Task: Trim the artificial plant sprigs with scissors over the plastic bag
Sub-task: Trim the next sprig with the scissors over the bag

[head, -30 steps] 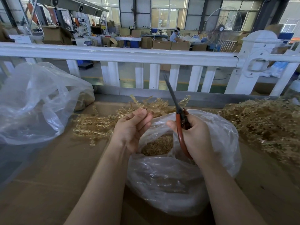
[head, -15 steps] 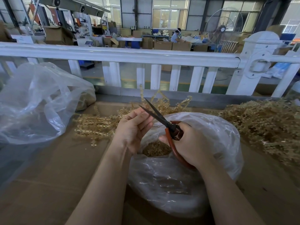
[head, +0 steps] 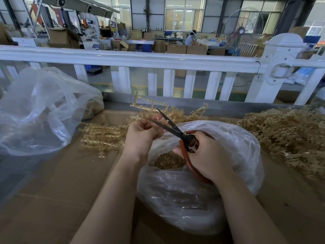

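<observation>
My left hand (head: 140, 136) pinches a golden plastic sprig (head: 143, 107) that sticks up and away above the open mouth of a clear plastic bag (head: 202, 191). Cut golden bits (head: 168, 160) lie inside the bag. My right hand (head: 209, 155) grips red-handled scissors (head: 177, 131). Their dark blades are parted and point up-left, with the tips right at my left fingers and the sprig's base.
A loose pile of golden sprigs (head: 103, 134) lies left of the bag, and a bigger heap (head: 288, 134) lies at the right. A second large clear bag (head: 38, 110) sits at the far left. A white fence rail (head: 140, 59) borders the cardboard-covered table (head: 52, 199).
The scissors swung from pointing straight up to pointing left at my left hand, and their blades parted. My left hand lifted a sprig up from the pile.
</observation>
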The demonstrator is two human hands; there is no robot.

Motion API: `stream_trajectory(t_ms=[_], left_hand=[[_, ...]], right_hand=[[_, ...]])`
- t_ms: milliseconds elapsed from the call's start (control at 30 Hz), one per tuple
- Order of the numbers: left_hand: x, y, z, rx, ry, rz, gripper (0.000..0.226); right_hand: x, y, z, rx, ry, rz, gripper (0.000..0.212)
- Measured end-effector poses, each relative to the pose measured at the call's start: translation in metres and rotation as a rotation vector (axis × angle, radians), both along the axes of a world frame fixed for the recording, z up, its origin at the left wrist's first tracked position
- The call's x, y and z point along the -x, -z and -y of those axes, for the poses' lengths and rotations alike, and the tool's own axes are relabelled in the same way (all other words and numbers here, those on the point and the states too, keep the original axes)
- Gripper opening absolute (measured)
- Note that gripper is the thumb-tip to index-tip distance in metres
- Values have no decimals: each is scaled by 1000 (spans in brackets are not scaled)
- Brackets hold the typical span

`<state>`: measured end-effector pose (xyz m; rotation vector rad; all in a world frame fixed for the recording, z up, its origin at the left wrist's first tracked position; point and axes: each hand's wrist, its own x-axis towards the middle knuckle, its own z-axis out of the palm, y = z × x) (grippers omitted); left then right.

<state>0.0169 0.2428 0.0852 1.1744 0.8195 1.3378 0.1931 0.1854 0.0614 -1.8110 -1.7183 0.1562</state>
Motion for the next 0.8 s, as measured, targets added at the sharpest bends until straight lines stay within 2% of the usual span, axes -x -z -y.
stream_trajectory(t_ms=[100, 233, 333, 467, 567, 667, 800], left_hand=[[0, 0, 1, -67, -12, -67, 26], [0, 2, -1, -63, -46, -91, 16], [0, 3, -2, -89, -75, -152, 18], [2, 2, -2, -108, -62, -169, 19], [3, 2, -2, -99, -61, -160, 11], [4, 1, -3, -111, -78, -172, 19], [3, 1, -3, -120, -66, -160, 18]], right_hand=[[0, 0, 0, -9, 6, 21, 58], [0, -1, 0, -29, 14, 25, 48], [0, -2, 0, -34, 24, 58, 47], [-2, 0, -1, -16, 31, 54, 54], [-2, 0, -1, -18, 42, 61, 58], [-2, 1, -2, -16, 45, 55, 67], [-2, -1, -2, -36, 52, 39, 81]])
